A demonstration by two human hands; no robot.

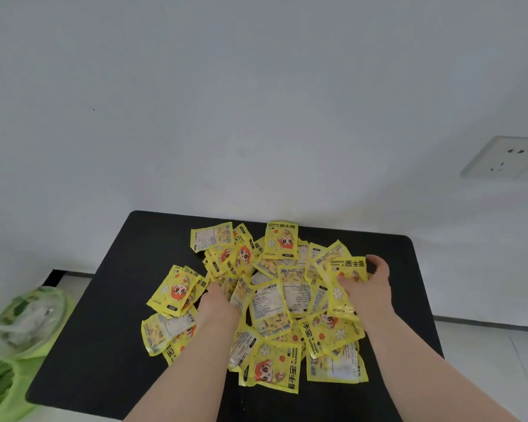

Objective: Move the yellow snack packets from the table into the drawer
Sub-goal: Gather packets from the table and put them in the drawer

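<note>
**Pile barely touched, drawer out of sight**

The white wall [226,102] fills the upper half of the frame. Below it, the black table [119,300] takes up the lower middle.

Nearly all of the table's centre is covered by the yellow packets [272,303], which lie in a loose, overlapping heap, some face up and some showing their printed backs. I judge the job is at its very start. The whole heap looks to be on the table, and no drawer appears anywhere in view, so I cannot say whether any packets have gone in.

A green plastic bag [22,330] sits at the lower left, off the table's edge.

My left hand [218,303] is pushed into the left-centre of the heap. Its fingers are buried under packets, so I cannot tell whether they are curled or flat.

My right hand [369,287] is at the heap's right edge. Its thumb lies on the face of an upright packet [349,268] and its fingers curl behind, gripping it.

A wall socket [500,158] sits at the right edge of the frame.

What is left is everything: gather handfuls and carry them off.
</note>
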